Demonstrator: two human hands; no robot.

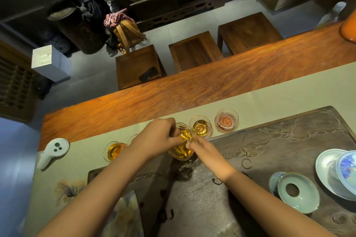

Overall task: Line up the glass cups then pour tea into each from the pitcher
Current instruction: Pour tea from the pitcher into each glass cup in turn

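**Amber tea going round the row**

Left hand (158, 138) grips the tilted pitcher (182, 145); right hand (207, 152) steadies it with fingertips. Filled cup (201, 126) at one o'clock, another (114, 151) at nine. Far-right cup (226, 121) looks unpoured.

Cups (226, 122) line the runner (289, 90) behind the tray (289, 140).

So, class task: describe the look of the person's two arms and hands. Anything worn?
Both forearms are bare up to the picture's edge: no sleeves show. The left hand and right hand wear no gloves, and no rings, watch or bracelets are visible. No markings can be made out.
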